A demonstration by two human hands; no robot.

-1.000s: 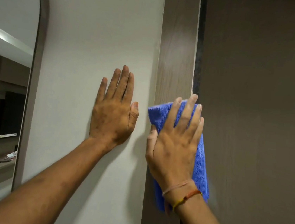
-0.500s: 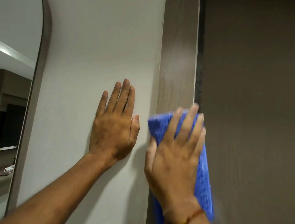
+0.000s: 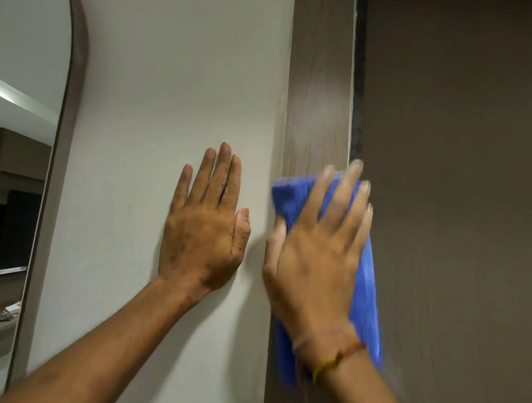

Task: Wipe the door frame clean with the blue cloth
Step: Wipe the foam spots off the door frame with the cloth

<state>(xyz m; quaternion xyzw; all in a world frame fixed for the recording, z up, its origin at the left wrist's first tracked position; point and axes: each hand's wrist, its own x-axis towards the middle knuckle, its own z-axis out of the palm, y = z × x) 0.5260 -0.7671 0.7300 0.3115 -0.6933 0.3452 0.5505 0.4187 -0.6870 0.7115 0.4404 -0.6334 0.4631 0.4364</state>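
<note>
A vertical brown wood-grain door frame [image 3: 321, 85] runs down the middle of the view. My right hand [image 3: 316, 256] lies flat on it, fingers spread, pressing the blue cloth [image 3: 368, 299] against the frame; the cloth shows above my fingers' left side and hangs down past my wrist. The hand and cloth are blurred. My left hand [image 3: 205, 227] rests flat and open on the pale wall [image 3: 173, 74] just left of the frame, holding nothing.
The dark brown door [image 3: 458, 190] fills the right side, with a thin dark gap [image 3: 359, 79] between it and the frame. A tall arched mirror [image 3: 11, 155] with a brown rim hangs at far left, reflecting a shelf and a screen.
My right hand has slid the cloth slightly down the frame and shifted back up a little. My left hand stays planted on the wall.
</note>
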